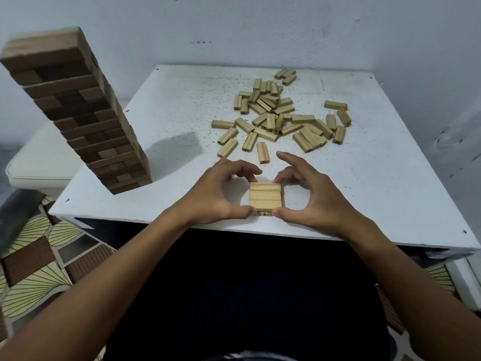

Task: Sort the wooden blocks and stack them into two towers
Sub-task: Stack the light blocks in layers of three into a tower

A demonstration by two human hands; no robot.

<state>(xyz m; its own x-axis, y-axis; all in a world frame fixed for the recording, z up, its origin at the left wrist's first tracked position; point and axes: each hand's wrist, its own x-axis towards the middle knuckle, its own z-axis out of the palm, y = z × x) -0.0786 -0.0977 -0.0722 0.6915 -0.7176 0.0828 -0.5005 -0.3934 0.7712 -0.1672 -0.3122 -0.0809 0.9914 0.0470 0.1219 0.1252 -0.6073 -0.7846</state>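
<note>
Head view: near the table's [161, 105] near edge, the left hand [213, 194] and right hand [312, 196] pinch a low stack of pale blocks [265, 198] between thumbs and curled fingers. Loose pale blocks [281, 115] lie scattered far right; a dark tower [78, 110] stands left.

Dark-brown wooden tower [78, 110]: 1 tall stack of brown blocks in crosswise layers, standing on the left part of the white table, appearing to lean in the wide-angle view. Light pine stack [265, 198]: a low start of a tower near the front edge, its top layer 3 blocks laid side by side, at least 1 more layer showing beneath with dark marks on the block ends. Loose pine blocks [281, 118]: a scattered heap of many pale blocks on the far right half of the table, lying flat at mixed angles, some overlapping, several strays apart at the edges.
</note>
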